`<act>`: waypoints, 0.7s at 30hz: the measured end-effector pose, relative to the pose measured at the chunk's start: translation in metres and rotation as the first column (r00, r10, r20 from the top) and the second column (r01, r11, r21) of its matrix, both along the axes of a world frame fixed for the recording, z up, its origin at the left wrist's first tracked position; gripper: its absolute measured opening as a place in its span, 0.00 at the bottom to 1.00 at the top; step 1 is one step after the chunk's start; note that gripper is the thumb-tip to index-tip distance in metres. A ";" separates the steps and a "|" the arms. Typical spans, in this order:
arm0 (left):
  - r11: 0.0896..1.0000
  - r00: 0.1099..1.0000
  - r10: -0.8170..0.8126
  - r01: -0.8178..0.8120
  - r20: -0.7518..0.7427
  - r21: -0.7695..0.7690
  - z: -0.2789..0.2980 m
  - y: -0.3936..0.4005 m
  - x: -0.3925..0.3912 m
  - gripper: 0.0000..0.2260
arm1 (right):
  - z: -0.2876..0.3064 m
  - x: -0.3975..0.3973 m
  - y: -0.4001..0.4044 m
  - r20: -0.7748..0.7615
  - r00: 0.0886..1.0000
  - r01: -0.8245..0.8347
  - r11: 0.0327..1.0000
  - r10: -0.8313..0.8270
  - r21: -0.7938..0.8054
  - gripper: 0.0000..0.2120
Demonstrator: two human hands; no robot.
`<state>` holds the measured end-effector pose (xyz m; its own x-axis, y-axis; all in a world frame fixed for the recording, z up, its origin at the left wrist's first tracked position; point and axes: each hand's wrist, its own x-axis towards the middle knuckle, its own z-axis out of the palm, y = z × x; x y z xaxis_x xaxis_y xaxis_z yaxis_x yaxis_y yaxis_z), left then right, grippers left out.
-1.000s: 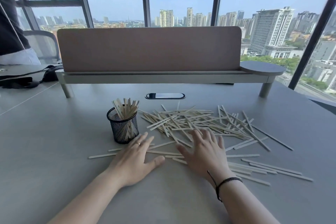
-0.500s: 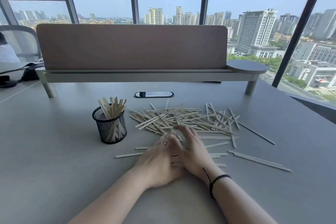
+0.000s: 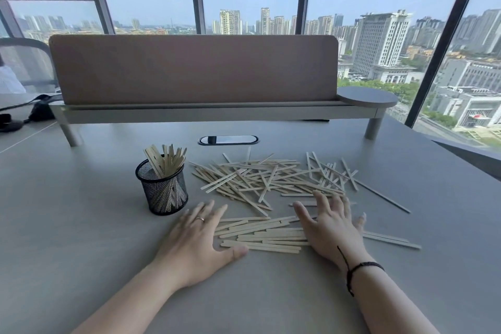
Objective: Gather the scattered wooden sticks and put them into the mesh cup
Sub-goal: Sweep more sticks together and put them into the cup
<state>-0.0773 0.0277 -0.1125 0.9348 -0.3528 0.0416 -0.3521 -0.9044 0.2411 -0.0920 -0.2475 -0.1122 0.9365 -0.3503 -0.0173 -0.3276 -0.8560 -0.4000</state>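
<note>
A black mesh cup [image 3: 162, 190] stands on the grey table, with several pale wooden sticks [image 3: 166, 158] upright in it. To its right lies a wide scatter of flat wooden sticks [image 3: 260, 177]. Nearer me, a loose row of sticks [image 3: 261, 233] lies roughly parallel between my hands. My left hand [image 3: 199, 238] lies flat with spread fingers at the row's left end, a ring on one finger. My right hand [image 3: 329, 226] lies flat over the row's right end, fingers spread, a black cord at the wrist. Neither hand grips anything.
A raised shelf with a brown divider panel [image 3: 193, 69] spans the back of the table [image 3: 67, 225]. A cable grommet [image 3: 228, 140] sits behind the sticks. Two long sticks [image 3: 390, 240] lie right of my right hand. Black gear [image 3: 40, 111] rests at far left.
My hands, pressed together over the sticks half a second ago, have moved apart, leaving a gathered row of sticks between them.
</note>
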 end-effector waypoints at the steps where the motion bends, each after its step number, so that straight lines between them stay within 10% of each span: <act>1: 1.000 1.000 -0.010 0.010 -0.015 -0.006 0.001 -0.002 0.001 0.49 | 0.000 0.000 0.008 0.032 0.999 -0.037 0.999 0.036 0.011 0.39; 10: 0.989 0.994 -0.110 0.109 -0.013 -0.097 -0.001 -0.006 0.008 0.50 | 0.010 -0.012 0.070 0.270 0.857 -0.493 0.850 0.438 0.185 0.29; 17: 0.972 0.991 -0.129 0.130 0.015 -0.195 0.001 0.001 0.006 0.35 | 0.006 -0.004 0.013 0.238 0.969 -0.083 0.995 0.066 0.059 0.31; 21: 0.966 0.995 -0.103 0.101 0.005 -0.238 0.000 0.001 0.008 0.33 | -0.001 -0.002 0.023 0.144 0.972 -0.186 0.983 0.184 -0.001 0.36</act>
<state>-0.0697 0.0289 -0.1120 0.8950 -0.4270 0.1288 -0.4367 -0.7803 0.4477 -0.0938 -0.2243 -0.1130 0.9781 -0.1711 0.1184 -0.1023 -0.8910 -0.4424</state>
